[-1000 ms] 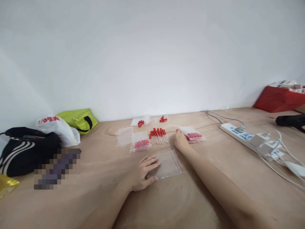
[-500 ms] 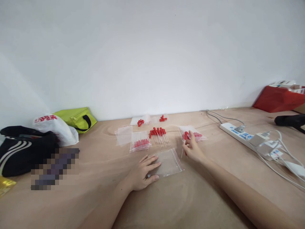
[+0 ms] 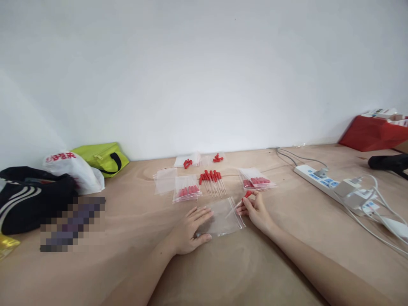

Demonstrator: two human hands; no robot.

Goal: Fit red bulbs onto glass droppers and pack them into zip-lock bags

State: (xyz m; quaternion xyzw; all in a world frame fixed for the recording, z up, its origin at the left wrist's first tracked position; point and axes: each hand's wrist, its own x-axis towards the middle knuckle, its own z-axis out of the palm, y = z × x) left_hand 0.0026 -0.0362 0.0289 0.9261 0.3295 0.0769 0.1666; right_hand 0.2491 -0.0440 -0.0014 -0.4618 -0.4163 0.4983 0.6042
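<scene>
My left hand [image 3: 194, 229] lies flat with fingers stretched over the left side of a clear zip bag [image 3: 219, 221]. Between the fingertips of my right hand [image 3: 255, 210] is a dropper with a red rubber bulb [image 3: 247, 194] and a thin clear tube. Its tube slants down left over the bag's red-lined zip end; whether the tip is inside or above the bag I cannot tell. Just beyond the bag lies a row of several droppers [image 3: 212, 180]. Filled zip bags with red bulbs flank that row, one bag [image 3: 188, 191] left and another [image 3: 258, 180] right.
Small bags with loose red bulbs [image 3: 188, 163] lie near the wall, and flat zip bags [image 3: 166, 180] at left. A power strip [image 3: 318, 178] with chargers and cables runs along the right. A black bag [image 3: 35, 204], a green bag [image 3: 105, 157] and a red bag [image 3: 372, 132] stand farther out.
My right hand has come nearer and slightly left from the right-hand filled bag, tilting the dropper from near upright to a slant over the zip bag. My left hand has stayed put.
</scene>
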